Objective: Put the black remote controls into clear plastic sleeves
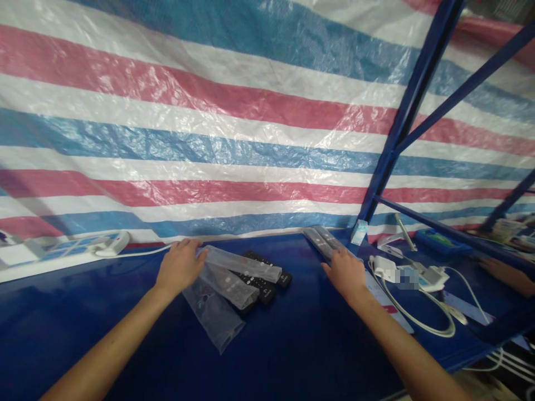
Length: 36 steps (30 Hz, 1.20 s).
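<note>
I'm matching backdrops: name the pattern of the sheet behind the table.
The sheet has red, white and blue stripes, clearest in the head view.

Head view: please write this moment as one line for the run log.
left hand: at clear sleeves | black remotes: partly under sleeves | right hand: at sleeved remotes | backdrop: striped sheet

Striped sheeting [234, 150], blue tabletop [301, 345], blue frame [412, 106]

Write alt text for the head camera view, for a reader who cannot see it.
A person's left grip is at the ends of clear plastic sleeves fanned over and beside black remote controls on a blue table; the right grip is at two sleeved remotes farther right. Behind hangs a striped plastic sheet.
</note>
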Tool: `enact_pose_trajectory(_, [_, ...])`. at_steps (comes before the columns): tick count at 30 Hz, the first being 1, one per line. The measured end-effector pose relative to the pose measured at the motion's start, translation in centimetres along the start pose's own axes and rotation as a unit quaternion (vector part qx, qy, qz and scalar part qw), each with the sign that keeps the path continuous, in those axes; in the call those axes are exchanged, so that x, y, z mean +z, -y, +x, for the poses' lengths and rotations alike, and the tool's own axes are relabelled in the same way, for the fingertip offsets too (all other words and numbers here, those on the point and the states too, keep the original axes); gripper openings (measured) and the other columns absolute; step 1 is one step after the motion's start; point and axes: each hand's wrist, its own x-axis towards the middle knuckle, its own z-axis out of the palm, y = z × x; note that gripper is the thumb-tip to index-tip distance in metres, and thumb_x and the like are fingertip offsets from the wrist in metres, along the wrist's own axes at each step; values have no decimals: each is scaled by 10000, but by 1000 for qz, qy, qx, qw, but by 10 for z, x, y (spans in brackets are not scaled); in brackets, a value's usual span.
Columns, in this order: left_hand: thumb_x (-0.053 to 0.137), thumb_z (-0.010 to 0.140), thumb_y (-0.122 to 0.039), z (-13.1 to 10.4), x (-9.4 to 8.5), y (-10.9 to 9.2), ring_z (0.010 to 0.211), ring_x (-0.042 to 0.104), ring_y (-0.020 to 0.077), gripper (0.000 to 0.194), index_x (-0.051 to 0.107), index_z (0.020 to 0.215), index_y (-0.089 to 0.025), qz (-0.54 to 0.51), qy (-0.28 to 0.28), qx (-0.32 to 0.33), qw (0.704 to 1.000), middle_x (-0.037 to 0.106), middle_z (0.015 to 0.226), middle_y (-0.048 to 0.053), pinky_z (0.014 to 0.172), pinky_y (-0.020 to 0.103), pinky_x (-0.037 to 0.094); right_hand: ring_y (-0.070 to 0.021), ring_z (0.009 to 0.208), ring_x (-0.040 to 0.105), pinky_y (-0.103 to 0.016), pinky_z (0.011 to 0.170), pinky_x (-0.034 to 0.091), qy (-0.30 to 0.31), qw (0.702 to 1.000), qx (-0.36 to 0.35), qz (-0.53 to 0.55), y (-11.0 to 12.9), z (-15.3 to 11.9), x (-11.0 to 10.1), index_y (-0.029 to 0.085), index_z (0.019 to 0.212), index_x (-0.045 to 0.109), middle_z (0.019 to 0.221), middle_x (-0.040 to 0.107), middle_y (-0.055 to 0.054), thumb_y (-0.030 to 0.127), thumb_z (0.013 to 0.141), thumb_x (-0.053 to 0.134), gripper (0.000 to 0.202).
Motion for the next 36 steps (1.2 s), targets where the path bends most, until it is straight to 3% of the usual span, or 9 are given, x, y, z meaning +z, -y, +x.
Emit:
enact_pose_trajectory(3, [366,870,-368,-3,-10,-16,1036,571,351,397,654,1041,-155,33,-12,27,999,668,1063,157,891,454,465,-287,850,688,-329,657,475,52,999,1,-7,-8,7,5,125,912,700,953,693,-203,181,842,576,153])
enact_pose_trajectory(6, [369,897,-353,-4,-18,-40,1014,575,323,372,658,1021,-153,26,-20,65,997,667,1048,138,908,431,457,-263,831,697,-303,653,463,79,996,-31,10,-1,8,10,120,887,705,905,714,-189,58,832,494,227])
enact_pose_trajectory(10, [404,914,-306,0,-21,-76,1018,573,282,313,657,1010,-148,-9,-9,123,992,672,1040,110,964,401,423,-236,876,687,-280,666,446,96,989,-100,41,11,0,10,131,946,679,974,708,-152,52,855,450,259])
enact_pose_trajectory(13, [423,916,-279,6,-17,-106,1025,579,266,277,654,1015,-160,-35,31,154,987,679,1036,94,972,391,416,-205,862,678,-258,670,431,104,982,-146,62,13,-15,6,159,922,662,964,700,-109,70,860,462,227])
enact_pose_trajectory(19, [474,900,-271,39,6,-158,1071,591,282,273,648,1074,-152,-59,152,181,970,684,1080,123,898,368,452,-155,785,641,-242,652,398,74,965,-199,155,4,-48,6,201,810,609,865,659,-33,96,858,471,180])
enact_pose_trajectory(24, [513,915,-285,78,37,-187,1024,624,242,232,655,1041,-152,-62,232,178,954,683,1059,116,872,359,483,-148,718,597,-250,629,381,-60,953,-148,258,-4,-59,16,212,740,578,788,616,-25,315,938,449,258])
enact_pose_trajectory(27, [547,920,-344,94,54,-201,1005,611,206,270,603,1110,-162,-58,272,174,945,627,1134,85,870,406,507,-151,689,578,-255,615,371,-118,945,-123,281,-8,-58,21,210,735,579,747,598,-32,352,960,397,323])
enact_pose_trajectory(36, [568,909,-352,104,73,-213,1002,600,211,297,578,1155,-186,-39,336,177,924,591,1175,72,837,397,526,-149,671,575,-249,584,355,-95,945,-108,294,-13,-56,26,211,725,586,728,591,-31,323,964,384,332])
